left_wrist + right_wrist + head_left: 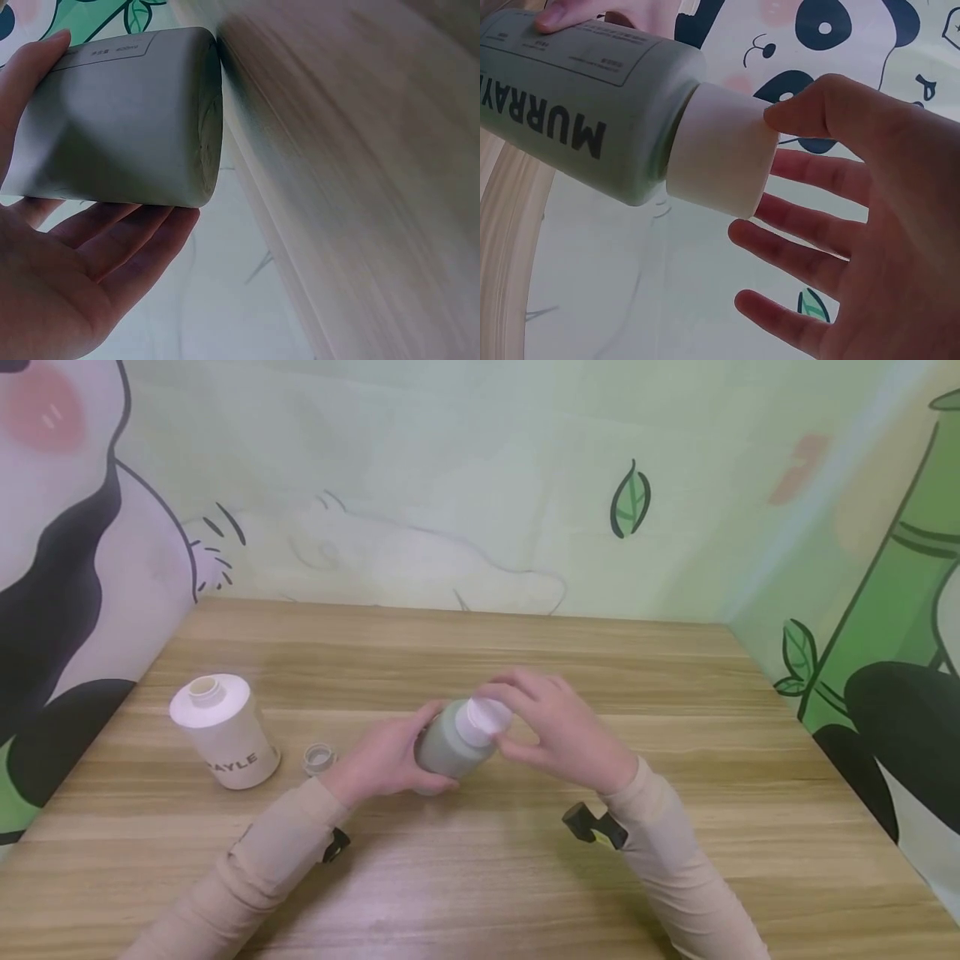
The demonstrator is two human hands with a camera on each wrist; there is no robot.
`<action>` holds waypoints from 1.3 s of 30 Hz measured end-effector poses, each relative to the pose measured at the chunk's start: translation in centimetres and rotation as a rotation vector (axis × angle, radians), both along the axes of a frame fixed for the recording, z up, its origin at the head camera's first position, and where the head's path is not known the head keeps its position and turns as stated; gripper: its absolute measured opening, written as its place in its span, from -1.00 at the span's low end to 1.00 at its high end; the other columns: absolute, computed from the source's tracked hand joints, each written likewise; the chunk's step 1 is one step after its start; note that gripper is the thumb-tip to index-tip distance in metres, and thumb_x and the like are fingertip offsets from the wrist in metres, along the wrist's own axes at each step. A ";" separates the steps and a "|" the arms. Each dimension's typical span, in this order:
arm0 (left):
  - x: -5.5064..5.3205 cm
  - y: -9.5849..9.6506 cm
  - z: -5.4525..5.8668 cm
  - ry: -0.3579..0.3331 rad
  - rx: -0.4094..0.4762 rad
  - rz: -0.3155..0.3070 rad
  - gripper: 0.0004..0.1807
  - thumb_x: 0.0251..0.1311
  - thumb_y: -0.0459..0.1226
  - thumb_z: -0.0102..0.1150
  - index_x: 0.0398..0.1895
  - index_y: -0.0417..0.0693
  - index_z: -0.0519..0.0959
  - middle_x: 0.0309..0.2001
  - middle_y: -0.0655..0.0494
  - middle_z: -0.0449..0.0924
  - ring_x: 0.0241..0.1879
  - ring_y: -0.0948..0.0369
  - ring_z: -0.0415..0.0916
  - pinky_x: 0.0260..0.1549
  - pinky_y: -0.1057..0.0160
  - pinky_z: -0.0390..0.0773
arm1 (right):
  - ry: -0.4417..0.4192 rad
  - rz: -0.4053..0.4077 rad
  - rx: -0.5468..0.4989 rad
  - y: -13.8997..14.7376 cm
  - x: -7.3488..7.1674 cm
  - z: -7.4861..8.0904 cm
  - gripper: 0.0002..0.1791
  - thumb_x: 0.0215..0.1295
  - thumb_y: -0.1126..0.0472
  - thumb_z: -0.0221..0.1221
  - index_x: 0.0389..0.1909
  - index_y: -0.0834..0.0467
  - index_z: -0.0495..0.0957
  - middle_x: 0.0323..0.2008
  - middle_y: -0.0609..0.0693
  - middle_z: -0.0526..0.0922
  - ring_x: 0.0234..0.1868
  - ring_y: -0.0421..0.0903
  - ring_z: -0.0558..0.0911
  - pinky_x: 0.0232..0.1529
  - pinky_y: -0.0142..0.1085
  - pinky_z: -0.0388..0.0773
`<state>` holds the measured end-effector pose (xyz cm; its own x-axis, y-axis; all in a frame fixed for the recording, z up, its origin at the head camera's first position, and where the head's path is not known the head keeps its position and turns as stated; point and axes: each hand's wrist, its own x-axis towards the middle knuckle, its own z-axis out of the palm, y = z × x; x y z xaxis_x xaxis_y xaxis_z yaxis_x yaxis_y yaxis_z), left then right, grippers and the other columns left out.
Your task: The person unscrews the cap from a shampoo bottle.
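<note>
A grey-green bottle (446,750) with dark lettering is tilted above the table, its white cap (721,150) toward the right. My left hand (378,760) grips the bottle's body, the thumb on one side and the fingers on the other in the left wrist view. At the cap, my right hand (562,731) pinches with the thumb and the foremost fingers, while its other fingers spread loosely. To the left stands a white bottle (228,735) with an uncovered neck. Between that bottle and my left hand lies a small round, ring-like cap (319,758).
Everything stands over a wooden table (465,877). Behind it rises a pale green wall (420,468) with panda and bamboo drawings. A black camera mount (594,825) sits at the right wrist, another black piece (336,845) at the left.
</note>
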<state>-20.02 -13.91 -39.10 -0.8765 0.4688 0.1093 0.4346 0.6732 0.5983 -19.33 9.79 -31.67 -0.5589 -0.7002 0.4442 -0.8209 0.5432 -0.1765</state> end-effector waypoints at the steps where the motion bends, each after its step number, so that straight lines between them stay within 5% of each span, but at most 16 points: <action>1: 0.0 0.0 0.0 0.000 0.000 0.002 0.04 -0.24 0.00 0.56 0.39 0.10 0.23 0.05 -0.03 0.63 -0.03 0.05 0.60 -0.01 -0.02 0.57 | -0.003 -0.002 0.006 0.0 0.0 0.0 -0.48 0.10 0.18 0.29 0.13 0.14 0.50 0.09 0.06 0.58 0.13 -0.02 0.55 0.05 -0.03 0.48; 13: 0.0 -0.1 0.0 0.021 -0.021 0.003 0.03 -0.22 0.03 0.54 0.39 0.07 0.23 -0.01 -0.06 0.65 -0.08 0.06 0.62 -0.07 0.00 0.59 | -0.068 -0.099 -0.017 0.1 -0.1 0.1 -0.42 0.17 -0.04 0.31 0.14 0.14 0.46 0.04 0.02 0.62 0.08 -0.07 0.57 0.10 -0.04 0.45; 29: 0.1 -0.1 0.2 0.007 -0.013 0.007 0.04 -0.22 0.03 0.54 0.40 0.08 0.22 0.02 -0.06 0.65 -0.05 0.04 0.61 -0.03 -0.03 0.58 | -0.025 -0.002 -0.020 0.1 -0.2 0.0 -0.52 0.14 0.16 0.27 0.11 0.14 0.51 0.06 0.01 0.60 0.12 -0.06 0.54 0.05 -0.05 0.45; 39: 0.1 0.0 0.0 0.028 -0.024 0.005 0.03 -0.22 0.03 0.54 0.38 0.05 0.23 0.00 -0.06 0.66 -0.08 0.05 0.62 -0.07 0.00 0.60 | -0.058 -0.056 0.004 0.3 0.0 0.2 -0.33 0.16 -0.03 0.31 0.27 0.12 0.41 0.19 0.04 0.55 0.22 -0.04 0.51 0.14 -0.01 0.43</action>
<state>-19.96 -13.95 -39.08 -0.8756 0.4671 0.1227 0.4475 0.6891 0.5699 -19.34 10.10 -31.47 -0.6216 -0.6689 0.4076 -0.7779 0.5885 -0.2204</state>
